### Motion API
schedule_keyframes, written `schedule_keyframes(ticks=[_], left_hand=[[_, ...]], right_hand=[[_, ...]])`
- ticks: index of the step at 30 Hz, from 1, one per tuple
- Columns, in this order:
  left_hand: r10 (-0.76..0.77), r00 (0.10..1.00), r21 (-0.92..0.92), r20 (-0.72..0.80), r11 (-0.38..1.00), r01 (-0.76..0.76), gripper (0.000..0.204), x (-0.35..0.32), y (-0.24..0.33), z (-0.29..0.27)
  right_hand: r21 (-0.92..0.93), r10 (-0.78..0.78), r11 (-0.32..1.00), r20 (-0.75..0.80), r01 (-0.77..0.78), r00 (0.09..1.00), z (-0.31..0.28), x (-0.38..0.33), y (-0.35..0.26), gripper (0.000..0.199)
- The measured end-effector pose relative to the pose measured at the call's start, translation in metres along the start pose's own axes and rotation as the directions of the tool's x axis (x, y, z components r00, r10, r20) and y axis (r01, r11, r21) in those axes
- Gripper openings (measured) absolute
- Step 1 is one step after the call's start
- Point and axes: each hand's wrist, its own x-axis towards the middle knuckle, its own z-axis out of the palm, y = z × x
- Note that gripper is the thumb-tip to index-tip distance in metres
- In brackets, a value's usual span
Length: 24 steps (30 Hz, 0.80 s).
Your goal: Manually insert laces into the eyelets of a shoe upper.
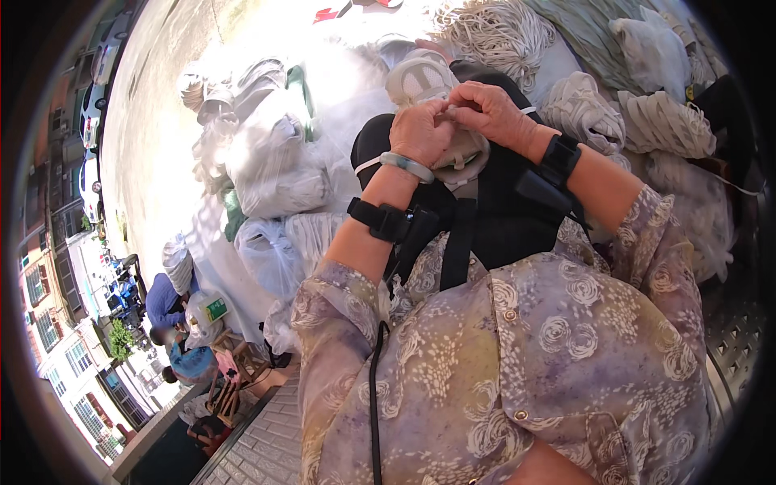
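Note:
A white shoe upper (pixel 421 77) with a mesh front lies over my lap, on black cloth. My left hand (pixel 419 133) is closed, its thumb and fingers pinched at the middle of the upper. Right beside it, my right hand (pixel 487 108) pinches at the same spot, fingertips nearly meeting those of the left. The small piece between the fingertips is too hidden to make out. Below the hands, the rounded opening end of the upper (pixel 465 167) shows.
A heap of white shoelaces (pixel 501 36) lies beyond my lap. Stacked white shoe uppers (pixel 664 124) are at the right. Clear plastic bags of white goods (pixel 279 174) sit at the left. Two people (pixel 190 361) crouch at the lower left, near a wooden chair (pixel 230 396).

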Motion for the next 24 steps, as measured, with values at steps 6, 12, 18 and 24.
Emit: schedule_keyframes(ticks=[6, 12, 18, 24], left_hand=[[0.0, 0.997, -0.175, -0.079, 0.984, -0.013, 0.021, -0.003, 0.002, 0.002], [0.266, 0.934, 0.041, -0.241, 0.964, -0.264, 0.009, -0.016, 0.024, -0.005], [0.379, 0.9, 0.271, -0.216, 0.909, -0.317, 0.009, -0.02, 0.021, -0.005], [0.395, 0.901, 0.464, -0.181, 0.842, -0.276, 0.007, -0.027, 0.004, -0.004]], right_hand=[[0.114, 0.182, 0.974, 0.137, -0.198, 0.974, -0.016, 0.003, 0.0, 0.009], [-0.052, -0.035, 0.998, 0.201, 0.046, 0.979, -0.014, 0.0, 0.004, 0.013], [-0.362, -0.123, 0.914, 0.18, 0.182, 0.976, -0.002, 0.001, -0.003, 0.011], [-0.309, -0.162, 0.92, 0.261, 0.242, 0.951, -0.003, 0.004, -0.004, 0.011]])
